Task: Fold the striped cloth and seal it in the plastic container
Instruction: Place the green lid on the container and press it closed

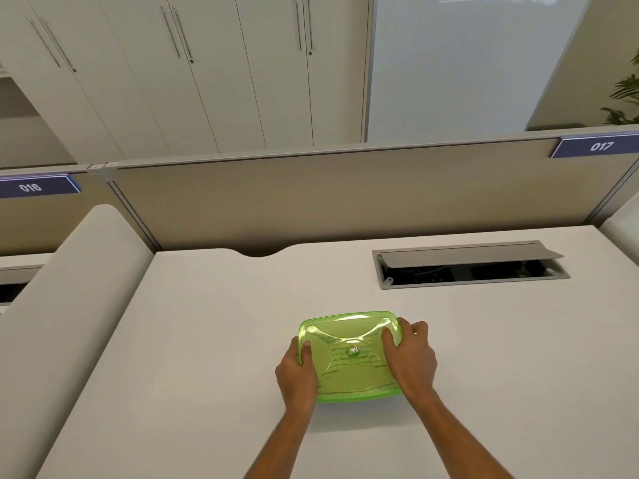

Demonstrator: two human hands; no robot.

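A translucent green plastic container (349, 331) sits on the white desk (207, 340), its green lid on top. Through the lid I see the striped cloth (352, 375) lying inside, its dark stripes showing faintly. My left hand (296, 373) grips the container's left edge, thumb resting on the lid. My right hand (411, 357) holds the right edge, fingers pressed on the lid's corner. Whether the lid is fully snapped down cannot be told.
An open grey cable hatch (470, 266) is set into the desk at the back right. A beige partition (345, 195) runs along the far edge, with signs 016 and 017. A white rounded divider (69, 288) rises on the left.
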